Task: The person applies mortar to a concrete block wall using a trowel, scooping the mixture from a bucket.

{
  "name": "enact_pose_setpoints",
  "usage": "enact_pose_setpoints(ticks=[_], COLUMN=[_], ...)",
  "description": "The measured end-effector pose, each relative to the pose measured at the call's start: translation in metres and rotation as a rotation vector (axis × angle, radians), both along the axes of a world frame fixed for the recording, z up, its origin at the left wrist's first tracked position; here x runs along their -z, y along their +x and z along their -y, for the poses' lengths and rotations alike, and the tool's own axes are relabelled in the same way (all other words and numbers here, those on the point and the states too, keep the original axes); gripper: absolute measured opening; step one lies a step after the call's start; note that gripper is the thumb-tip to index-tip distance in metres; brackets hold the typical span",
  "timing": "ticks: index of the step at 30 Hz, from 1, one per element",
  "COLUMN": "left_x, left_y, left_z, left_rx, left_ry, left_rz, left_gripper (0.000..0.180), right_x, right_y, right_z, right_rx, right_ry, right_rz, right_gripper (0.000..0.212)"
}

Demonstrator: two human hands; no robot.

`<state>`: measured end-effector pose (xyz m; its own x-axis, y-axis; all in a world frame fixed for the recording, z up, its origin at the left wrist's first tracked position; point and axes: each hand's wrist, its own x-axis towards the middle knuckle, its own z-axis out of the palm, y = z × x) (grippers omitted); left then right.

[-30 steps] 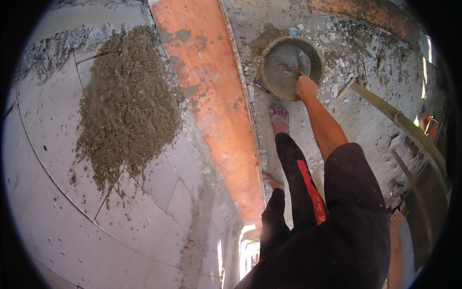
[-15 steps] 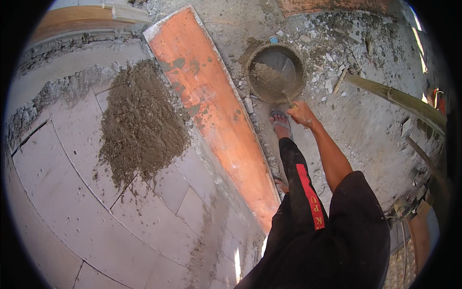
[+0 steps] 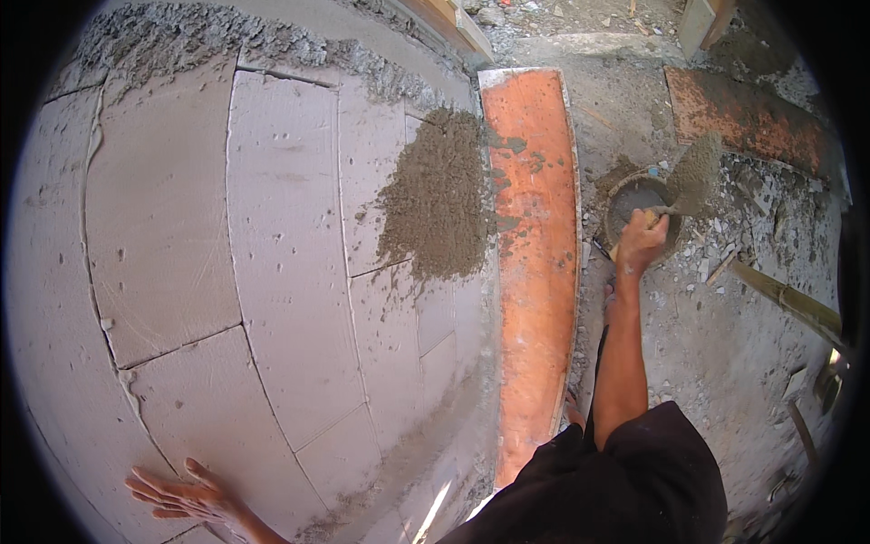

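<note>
My right hand (image 3: pixel 640 240) grips the handle of a trowel above a round bucket (image 3: pixel 637 195) at the right. Wet grey mortar (image 3: pixel 698 174) covers the trowel's blade, which reaches out past the bucket's right rim. At the lower left my left hand (image 3: pixel 188 494) is spread with fingers apart, over or against the pale block wall (image 3: pixel 163 218); I cannot tell whether it touches. A rough patch of wet mortar (image 3: pixel 437 199) clings to the blocks. Beside the wall's foot lies a long orange board (image 3: pixel 536 299) spotted with mortar.
A second orange, mortar-stained board (image 3: pixel 748 118) lies at the far right. Rubble and stone chips are scattered around the bucket. A bamboo pole (image 3: pixel 788 304) sticks in from the right edge. Rough mortar (image 3: pixel 181 36) runs along the blocks' far edge.
The view has swung left toward the wall. My right hand has lifted the trowel out of the bucket with mortar on it. My left hand has come into view at the lower left.
</note>
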<state>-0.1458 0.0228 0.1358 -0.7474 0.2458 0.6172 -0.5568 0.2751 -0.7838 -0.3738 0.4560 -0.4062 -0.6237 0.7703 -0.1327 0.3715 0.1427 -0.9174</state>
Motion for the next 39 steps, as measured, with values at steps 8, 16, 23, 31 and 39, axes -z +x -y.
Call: enact_pose_setpoints(ticks=[8,16,23,31,39], left_x=[0.003,0.045,0.077,0.067,0.059], left_y=[-0.021,-0.041,-0.051,-0.036,-0.035], left_z=[-0.022,-0.049,-0.029,-0.014,-0.011], left_rx=[-0.050,-0.202,-0.078,-0.092,-0.064], left_ry=[0.025,0.117,0.146,0.121,0.093], left_rz=[0.020,0.146,0.258,0.288,0.278], left_gripper=[0.080,0.075,0.075,0.075,0.076], right_x=[-0.127,0.050,0.195,0.223,0.266], right_y=[-0.027,0.045,-0.046,-0.027,-0.047], right_z=[0.253,-0.067,-0.213,-0.153,-0.201], right_rx=[-0.953,-0.774,-1.069,-1.787,-1.403], right_ry=[-0.367,0.334,1.013,1.189,1.060], right_rz=[0.176,0.804,0.928,0.511,0.797], right_gripper=[0.027,0.038,0.012,0.010,0.013])
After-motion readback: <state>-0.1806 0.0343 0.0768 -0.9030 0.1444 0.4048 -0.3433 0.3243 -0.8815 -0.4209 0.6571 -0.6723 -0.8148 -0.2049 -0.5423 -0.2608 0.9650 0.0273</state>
